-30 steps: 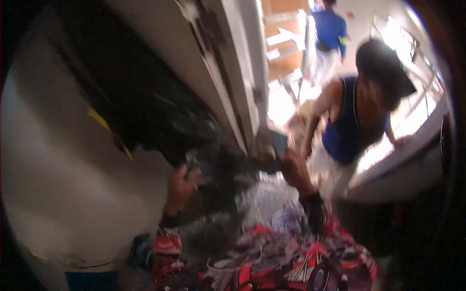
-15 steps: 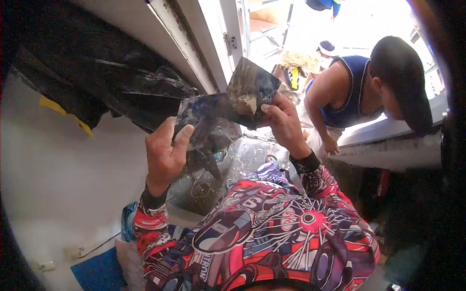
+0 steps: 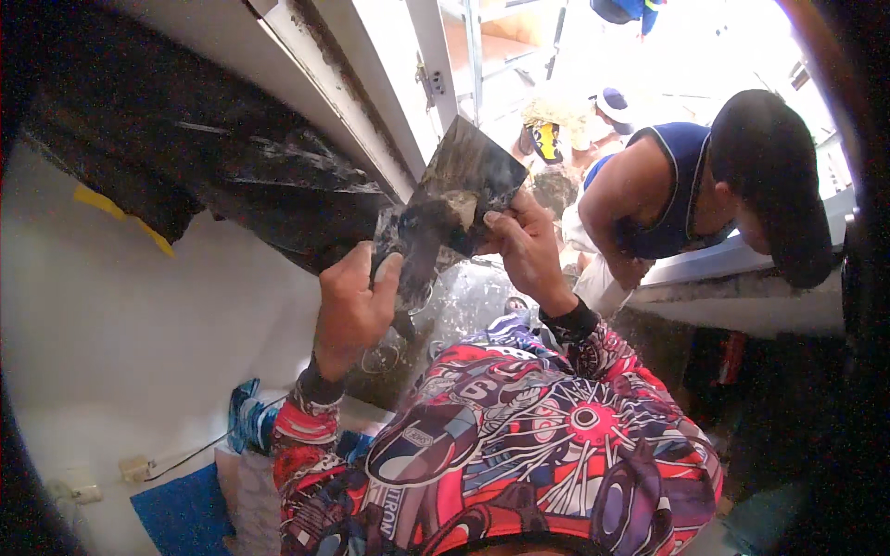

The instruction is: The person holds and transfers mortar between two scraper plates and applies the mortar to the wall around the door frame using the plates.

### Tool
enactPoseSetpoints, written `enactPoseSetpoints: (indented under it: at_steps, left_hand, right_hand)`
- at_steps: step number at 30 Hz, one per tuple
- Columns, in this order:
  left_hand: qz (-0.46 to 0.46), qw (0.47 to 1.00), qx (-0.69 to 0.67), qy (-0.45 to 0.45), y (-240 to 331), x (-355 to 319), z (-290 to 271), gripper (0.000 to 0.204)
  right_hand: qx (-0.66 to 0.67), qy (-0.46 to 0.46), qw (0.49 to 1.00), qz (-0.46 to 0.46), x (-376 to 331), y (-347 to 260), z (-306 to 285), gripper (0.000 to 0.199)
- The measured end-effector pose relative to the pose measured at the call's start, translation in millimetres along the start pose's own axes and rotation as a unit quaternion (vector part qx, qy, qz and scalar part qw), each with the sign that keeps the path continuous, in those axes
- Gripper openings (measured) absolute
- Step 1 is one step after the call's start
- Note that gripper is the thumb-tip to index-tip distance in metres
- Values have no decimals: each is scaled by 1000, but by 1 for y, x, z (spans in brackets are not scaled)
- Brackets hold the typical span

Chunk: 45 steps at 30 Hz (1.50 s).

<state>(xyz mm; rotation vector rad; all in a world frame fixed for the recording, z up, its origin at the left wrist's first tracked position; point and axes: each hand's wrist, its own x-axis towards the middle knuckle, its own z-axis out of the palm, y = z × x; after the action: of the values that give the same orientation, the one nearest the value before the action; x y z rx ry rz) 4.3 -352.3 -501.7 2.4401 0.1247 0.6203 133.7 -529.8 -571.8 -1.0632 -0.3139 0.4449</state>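
My right hand (image 3: 533, 248) pinches a thin, dark, square-cornered scraper blade (image 3: 484, 167) by its lower right corner, thumb on top. Its face is smeared with pale residue, and a greyish lump of filler (image 3: 461, 208) sits on it near my thumb. My left hand (image 3: 356, 304) grips a second dark, smeared scraper blade (image 3: 419, 255), its thumb lying over the near side. The two blades overlap in front of me, the left one's far edge against or close to the right one; whether they touch is hard to tell.
To the right, a person in a dark cap and blue sleeveless top (image 3: 672, 181) bends by the opening. Black plastic sheeting (image 3: 250, 176) hangs at left beside a white door frame (image 3: 357, 83). Farther out is another person's cap (image 3: 615, 104). Blue cloth (image 3: 185, 512) lies lower left.
My left hand has moved right and slightly down, bringing its blade closer under the right one. My right hand has shifted slightly left. The other person has moved slightly.
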Motion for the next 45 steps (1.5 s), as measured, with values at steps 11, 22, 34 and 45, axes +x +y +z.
enactPoseSetpoints:
  at_steps: [11, 22, 34, 45]
  left_hand:
    - [176, 964, 198, -22, -7, 10, 30, 7]
    - [332, 898, 290, -1, 3, 50, 3, 28]
    - [388, 856, 339, 51, 28, 74, -58, 31]
    - [442, 779, 428, 118, 67, 105, -132, 32]
  right_hand:
    - [-96, -1, 995, -12, 1, 15, -26, 25]
    - [1, -10, 999, 39, 5, 0, -27, 24]
    - [41, -34, 998, 39, 14, 0, -21, 21]
    - [15, -53, 997, 53, 13, 4, -29, 20]
